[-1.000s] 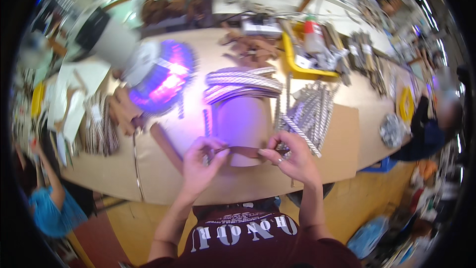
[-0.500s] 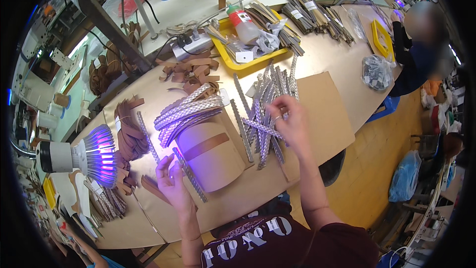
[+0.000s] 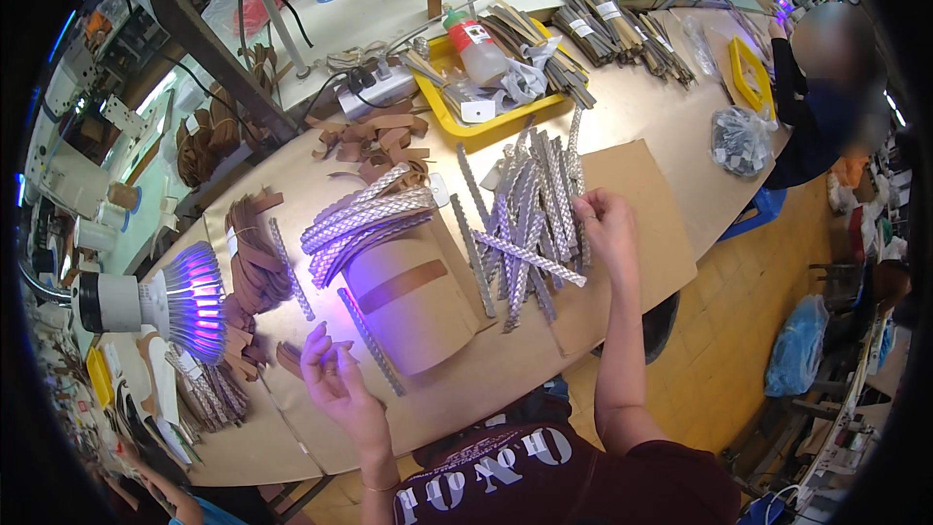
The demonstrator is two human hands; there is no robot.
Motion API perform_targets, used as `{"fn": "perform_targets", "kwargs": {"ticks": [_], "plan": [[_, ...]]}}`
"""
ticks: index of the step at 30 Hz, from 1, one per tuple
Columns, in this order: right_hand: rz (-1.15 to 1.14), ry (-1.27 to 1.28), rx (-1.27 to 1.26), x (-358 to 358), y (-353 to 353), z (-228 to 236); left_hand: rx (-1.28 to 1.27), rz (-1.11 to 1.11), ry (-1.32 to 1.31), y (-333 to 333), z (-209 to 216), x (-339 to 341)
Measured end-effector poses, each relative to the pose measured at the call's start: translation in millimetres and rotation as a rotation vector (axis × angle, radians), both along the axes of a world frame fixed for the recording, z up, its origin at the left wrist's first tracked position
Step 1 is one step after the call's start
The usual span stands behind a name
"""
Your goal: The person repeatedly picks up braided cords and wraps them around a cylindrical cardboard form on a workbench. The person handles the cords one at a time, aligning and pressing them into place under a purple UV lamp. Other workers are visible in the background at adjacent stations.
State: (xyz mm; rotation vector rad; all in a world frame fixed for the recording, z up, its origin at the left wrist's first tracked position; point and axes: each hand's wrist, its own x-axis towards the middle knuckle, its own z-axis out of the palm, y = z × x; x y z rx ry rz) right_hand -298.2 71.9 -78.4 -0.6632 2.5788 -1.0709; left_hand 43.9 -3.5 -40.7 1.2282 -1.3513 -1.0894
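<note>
My left hand (image 3: 342, 391) is open, fingers curled loosely apart, just above the table's near edge. Beside it a thin braided strip (image 3: 369, 340) lies along a curved tan card form (image 3: 413, 331) with a brown band. On and behind that form rests a bundle of silvery braided straps (image 3: 374, 219), lit purple. My right hand (image 3: 610, 226) has thumb and fingers drawn together at the right side of a loose pile of braided strips (image 3: 530, 214). Whether a strip end is between those fingertips cannot be made out. One strip (image 3: 533, 259) lies crosswise on the pile.
A lamp with a finned head (image 3: 194, 303) glows purple at left, near brown leather strips (image 3: 255, 253). Behind the pile stands a yellow tray (image 3: 466, 131) with a bottle (image 3: 478, 53). A cardboard sheet (image 3: 641, 224) lies right; another person (image 3: 816, 117) sits at far right.
My right hand has moved right, off the crosswise strip, whose near end now shows. My left hand has drawn down and back from the thin strip beside the card form.
</note>
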Motion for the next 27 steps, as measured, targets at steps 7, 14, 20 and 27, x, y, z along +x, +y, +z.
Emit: {"fn": "perform_targets", "kwargs": {"ticks": [7, 14, 20, 27], "plan": [[0.154, 0.454, 0.097, 7, -24, 4, -0.112, -0.141, -0.037, 11, 11, -6], [0.312, 0.398, 0.295, -7, -26, 8, -0.078, -0.194, -0.003, 18, 13, -6], [0.256, 0.473, 0.160, -12, -21, -4, -0.049, -0.291, -0.082, 21, 15, -4], [0.099, 0.149, -0.025, -10, -7, -2, -0.089, -0.370, -0.066, 19, 22, -15]]}}
